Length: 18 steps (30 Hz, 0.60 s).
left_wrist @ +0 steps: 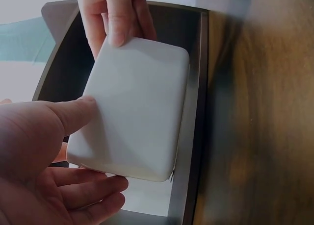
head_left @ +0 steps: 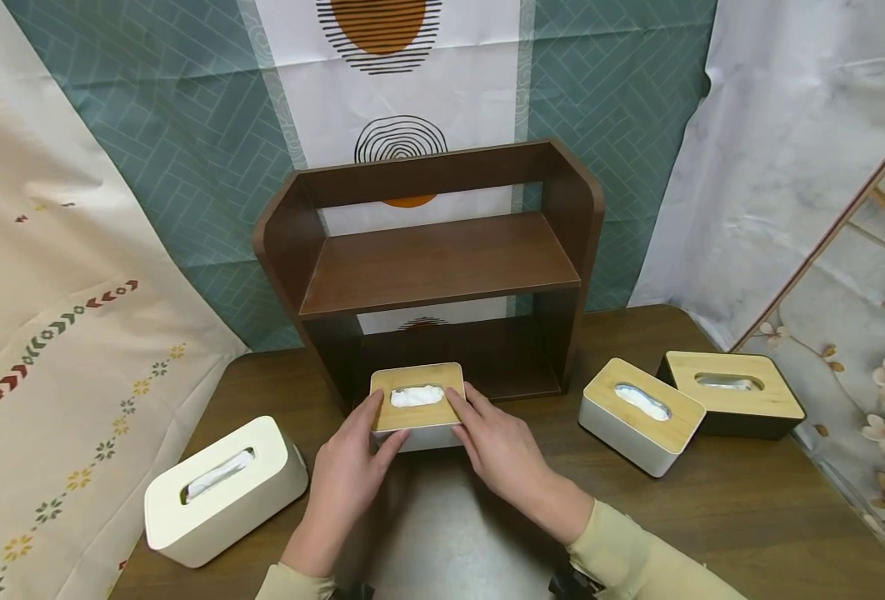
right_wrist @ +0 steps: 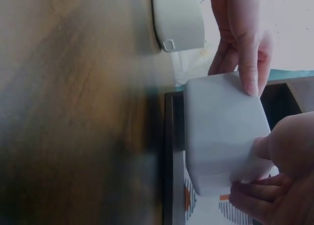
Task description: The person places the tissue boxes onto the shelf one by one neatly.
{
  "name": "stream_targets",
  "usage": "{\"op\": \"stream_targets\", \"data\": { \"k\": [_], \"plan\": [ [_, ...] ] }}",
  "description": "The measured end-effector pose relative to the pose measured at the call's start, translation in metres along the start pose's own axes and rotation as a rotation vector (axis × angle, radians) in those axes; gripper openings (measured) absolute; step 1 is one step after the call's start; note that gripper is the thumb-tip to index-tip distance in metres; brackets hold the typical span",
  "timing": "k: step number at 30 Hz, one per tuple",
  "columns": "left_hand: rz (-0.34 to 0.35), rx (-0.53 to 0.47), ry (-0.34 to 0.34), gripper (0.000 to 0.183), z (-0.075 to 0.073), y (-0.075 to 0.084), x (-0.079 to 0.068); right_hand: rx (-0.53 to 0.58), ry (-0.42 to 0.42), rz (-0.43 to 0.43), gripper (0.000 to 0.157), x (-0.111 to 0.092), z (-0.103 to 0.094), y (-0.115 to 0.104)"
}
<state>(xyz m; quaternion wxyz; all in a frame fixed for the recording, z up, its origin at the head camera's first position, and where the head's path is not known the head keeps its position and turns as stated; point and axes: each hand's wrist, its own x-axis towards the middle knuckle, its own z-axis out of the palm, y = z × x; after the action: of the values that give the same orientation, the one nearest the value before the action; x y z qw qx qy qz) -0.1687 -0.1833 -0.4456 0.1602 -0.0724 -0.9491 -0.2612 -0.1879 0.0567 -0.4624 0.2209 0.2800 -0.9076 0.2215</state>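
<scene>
Both hands hold a white tissue box with a light wooden lid and white tissue in its oval slot. My left hand grips its left end, thumb along the near side. At the right end my right hand grips it, fingers over the lid's edge. In the left wrist view the white side of the tissue box faces the camera, with a thumb pressed at each end. The box is at the front of the lower level of a dark brown shelf.
A cream tissue box stands at the left of the wooden table. On the right are a white wood-topped tissue box and a black wood-topped one. Patterned cloths hang behind the table.
</scene>
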Motion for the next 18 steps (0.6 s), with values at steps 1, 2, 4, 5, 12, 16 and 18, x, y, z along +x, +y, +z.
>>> {"op": "stream_targets", "data": {
  "k": [1,2,4,5,12,16,18],
  "plan": [
    [0.002,0.001,-0.001,0.078,0.000,0.000,0.002,0.002,-0.001,0.001,0.055,0.001,0.000,0.001],
    [0.002,0.002,-0.003,0.078,0.000,0.000,0.004,0.004,-0.004,0.003,0.055,0.003,0.000,0.002],
    [0.002,0.005,-0.003,0.078,0.000,-0.001,0.008,0.009,-0.010,0.003,0.055,0.006,0.001,0.004],
    [0.001,0.006,-0.003,0.078,0.000,-0.002,0.009,0.011,-0.012,0.002,0.055,0.008,0.001,0.005],
    [-0.004,-0.002,-0.015,0.077,0.003,-0.005,0.023,0.013,0.006,-0.010,0.053,0.019,0.005,0.013],
    [-0.025,-0.015,-0.018,0.076,0.005,-0.009,0.032,0.014,0.009,-0.025,0.053,0.026,0.008,0.018],
    [-0.037,-0.024,-0.019,0.076,0.006,-0.011,0.035,0.013,0.003,-0.032,0.052,0.031,0.010,0.020]
  ]
}}
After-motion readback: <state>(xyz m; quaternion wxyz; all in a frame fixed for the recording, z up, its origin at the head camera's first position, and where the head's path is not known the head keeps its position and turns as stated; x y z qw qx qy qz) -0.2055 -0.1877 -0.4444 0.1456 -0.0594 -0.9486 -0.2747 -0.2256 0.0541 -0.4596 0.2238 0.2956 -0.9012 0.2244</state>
